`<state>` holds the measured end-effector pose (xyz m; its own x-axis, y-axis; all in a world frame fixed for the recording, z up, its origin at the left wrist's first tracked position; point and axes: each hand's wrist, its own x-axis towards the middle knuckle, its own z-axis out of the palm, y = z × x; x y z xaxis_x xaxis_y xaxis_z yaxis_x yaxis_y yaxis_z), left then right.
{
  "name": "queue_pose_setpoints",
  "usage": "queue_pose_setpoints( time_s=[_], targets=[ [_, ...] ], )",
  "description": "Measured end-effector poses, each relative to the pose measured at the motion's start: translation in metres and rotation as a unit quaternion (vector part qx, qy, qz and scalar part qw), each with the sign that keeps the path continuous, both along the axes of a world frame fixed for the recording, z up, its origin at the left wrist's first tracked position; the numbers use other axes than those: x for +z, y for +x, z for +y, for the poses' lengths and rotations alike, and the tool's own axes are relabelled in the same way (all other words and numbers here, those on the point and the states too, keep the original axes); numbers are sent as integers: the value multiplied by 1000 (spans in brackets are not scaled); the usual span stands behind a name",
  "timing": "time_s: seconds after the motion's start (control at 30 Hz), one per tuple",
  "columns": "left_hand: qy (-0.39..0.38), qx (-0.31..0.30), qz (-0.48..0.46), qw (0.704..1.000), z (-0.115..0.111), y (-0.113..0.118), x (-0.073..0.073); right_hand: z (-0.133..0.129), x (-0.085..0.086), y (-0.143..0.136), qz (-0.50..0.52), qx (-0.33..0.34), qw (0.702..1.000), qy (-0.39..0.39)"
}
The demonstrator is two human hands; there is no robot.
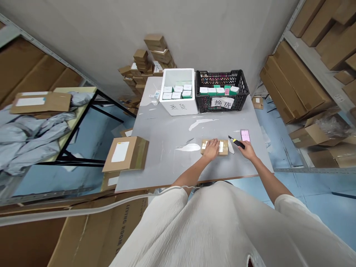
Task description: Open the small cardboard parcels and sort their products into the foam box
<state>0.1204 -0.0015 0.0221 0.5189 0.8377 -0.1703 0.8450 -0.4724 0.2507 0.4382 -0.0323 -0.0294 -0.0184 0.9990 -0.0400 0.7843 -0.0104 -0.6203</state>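
A small cardboard box (pixel 224 149) with a white label and tape lies near the front of the grey table. My left hand (pixel 211 148) rests on its top, fingers stretched out and flat. To the right, my right hand (pixel 247 149) is closed around a black and yellow utility knife (pixel 238 144). The knife's tip points left towards the box, apart from it. A white scrap (pixel 231 147) lies beside the box's right end. Just beyond my right hand is a pink-screened device, perhaps a phone (pixel 245 135).
Behind stand a white foam box (pixel 180 107) and a black plastic crate (pixel 222 103), both holding several green-and-white boxes. A larger carton (pixel 125 152) sits at the table's left edge. Cartons fill the shelf (pixel 308 55) on the right. Grey bags cover the side table (pixel 83 102) at left.
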Motion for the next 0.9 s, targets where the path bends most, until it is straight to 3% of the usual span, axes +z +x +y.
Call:
queue_pose_setpoints(
  time_s=[0.17,0.37,0.6,0.9],
  targets=[
    [16,-11,-25,1000,-9,-27,-8,23,-5,-56,47,40,998,1],
    [19,21,3,1000,-17,-50,-3,48,18,-105,44,111,992,-47],
    [-44,87,15,995,-11,-53,-7,40,33,-105,18,76,993,-93],
    [-65,175,-33,982,2,-38,10,10,26,-117,167,44,972,-159]
  ],
)
